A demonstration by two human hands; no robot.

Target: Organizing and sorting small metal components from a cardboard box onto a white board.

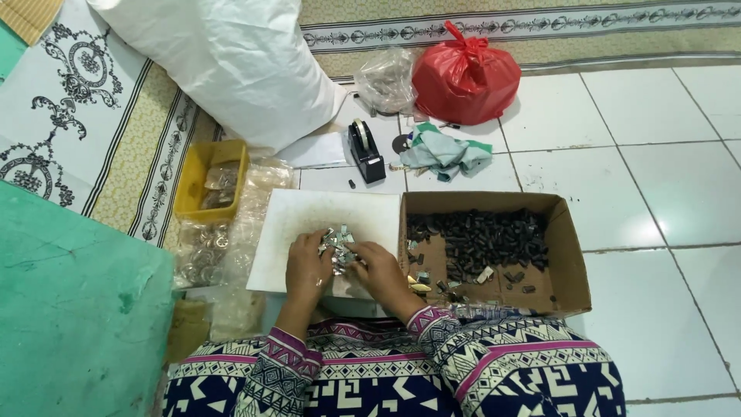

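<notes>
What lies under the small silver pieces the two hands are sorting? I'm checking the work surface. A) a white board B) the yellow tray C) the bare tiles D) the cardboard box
A: both the left hand and the right hand rest on the small silver pieces, which lie on the white board beside the cardboard box.

The small silvery metal pieces (337, 245) heaped on the white board are too small to tell their shape, and the fingers of the left hand (307, 269) and right hand (380, 272) cover part of the heap. The big white sack (224, 58) is cut off by the top edge. The knotted red plastic bag (463, 77) hides its contents. The dark little parts (482, 239) in the cardboard box blur together.
</notes>
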